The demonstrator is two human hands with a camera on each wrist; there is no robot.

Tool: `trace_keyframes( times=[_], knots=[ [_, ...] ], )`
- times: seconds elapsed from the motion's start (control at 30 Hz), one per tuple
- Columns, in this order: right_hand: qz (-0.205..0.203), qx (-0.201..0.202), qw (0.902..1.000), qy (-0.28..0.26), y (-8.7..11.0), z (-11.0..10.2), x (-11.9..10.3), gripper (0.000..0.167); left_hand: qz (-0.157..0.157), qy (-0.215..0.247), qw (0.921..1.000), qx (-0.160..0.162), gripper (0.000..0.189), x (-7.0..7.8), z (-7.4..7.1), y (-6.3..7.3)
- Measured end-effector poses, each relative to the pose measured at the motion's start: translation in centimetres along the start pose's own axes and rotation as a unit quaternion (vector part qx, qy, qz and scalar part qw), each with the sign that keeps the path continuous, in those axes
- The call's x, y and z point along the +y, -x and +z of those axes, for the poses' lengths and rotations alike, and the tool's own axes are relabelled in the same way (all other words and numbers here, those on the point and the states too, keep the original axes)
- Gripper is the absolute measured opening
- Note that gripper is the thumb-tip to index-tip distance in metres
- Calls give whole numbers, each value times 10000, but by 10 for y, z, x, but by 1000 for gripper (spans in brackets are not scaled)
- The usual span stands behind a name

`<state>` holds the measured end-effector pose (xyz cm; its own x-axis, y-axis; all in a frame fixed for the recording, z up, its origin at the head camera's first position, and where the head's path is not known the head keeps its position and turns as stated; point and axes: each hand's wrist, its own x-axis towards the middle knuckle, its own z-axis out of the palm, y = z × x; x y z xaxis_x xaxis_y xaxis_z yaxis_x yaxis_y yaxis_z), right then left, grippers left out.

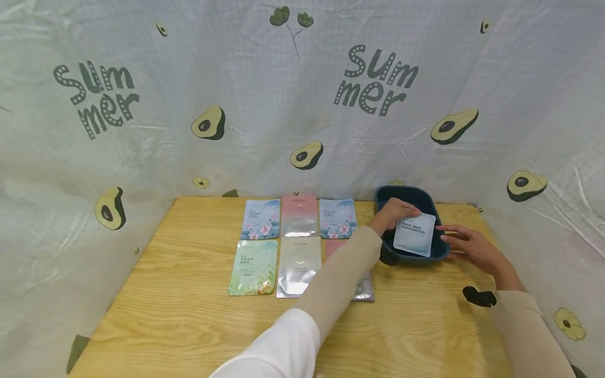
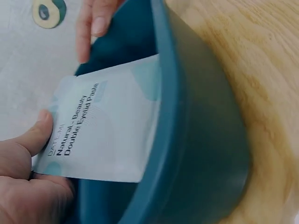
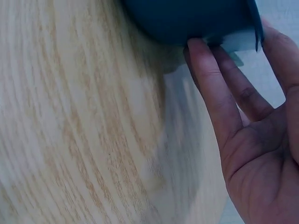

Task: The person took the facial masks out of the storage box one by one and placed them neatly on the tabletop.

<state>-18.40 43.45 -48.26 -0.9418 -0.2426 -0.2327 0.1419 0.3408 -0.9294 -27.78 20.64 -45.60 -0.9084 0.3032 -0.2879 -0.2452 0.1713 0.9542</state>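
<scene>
My left hand [image 1: 394, 214] pinches a pale blue-white sachet [image 1: 414, 234] by one end, thumb on its printed face. "Natural-Beauty Double Eyelid Paste" reads on it in the left wrist view. The sachet is tilted in the mouth of a dark blue plastic bin [image 2: 174, 93], its far end right at the inner wall. At the bin's right side is my right hand [image 1: 472, 247]. In the right wrist view, its fingers [image 3: 212, 77] reach out nearly straight against the bin's outer side, and one digit comes up by the rim. The bin's floor is mostly hidden.
Left of the bin, flat sachets lie in two rows on the wooden table [image 1: 179, 315]: blue floral [image 1: 261, 219], pink [image 1: 299, 215], another blue floral [image 1: 337, 218], green [image 1: 253, 266], silver-beige [image 1: 299, 266]. My left sleeve partly covers a pink one [image 1: 364, 289]. A patterned curtain [image 1: 255, 142] encloses the table.
</scene>
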Motion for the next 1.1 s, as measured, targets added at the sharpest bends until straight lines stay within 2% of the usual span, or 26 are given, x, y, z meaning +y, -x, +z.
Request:
trace_keyframes(
  times=[0.27,0.5,0.67,0.73,0.93,1.0,1.1],
  knots=[
    [-89,-83,9996,-268,1,-3,0,40,620,229,9976,-208,18,13,-18,4],
    [-4,-188,9991,-385,0,-2,3,39,755,192,9965,-292,19,21,-33,11],
    [-70,-231,9986,-465,-2,-1,2,38,1044,290,9926,-549,21,25,-50,13],
    [-62,-219,9988,-429,-1,-2,2,38,1059,268,9920,-629,22,26,-56,15],
    [-142,-206,9994,-244,6,-2,6,41,1110,-221,9925,-463,22,30,-68,26],
    [-223,-255,9992,-196,5,-2,5,42,1135,-180,9924,-433,22,31,-74,29],
    [-333,-313,9989,-135,0,-1,1,43,1216,142,9911,-526,23,34,-83,33]
  ],
)
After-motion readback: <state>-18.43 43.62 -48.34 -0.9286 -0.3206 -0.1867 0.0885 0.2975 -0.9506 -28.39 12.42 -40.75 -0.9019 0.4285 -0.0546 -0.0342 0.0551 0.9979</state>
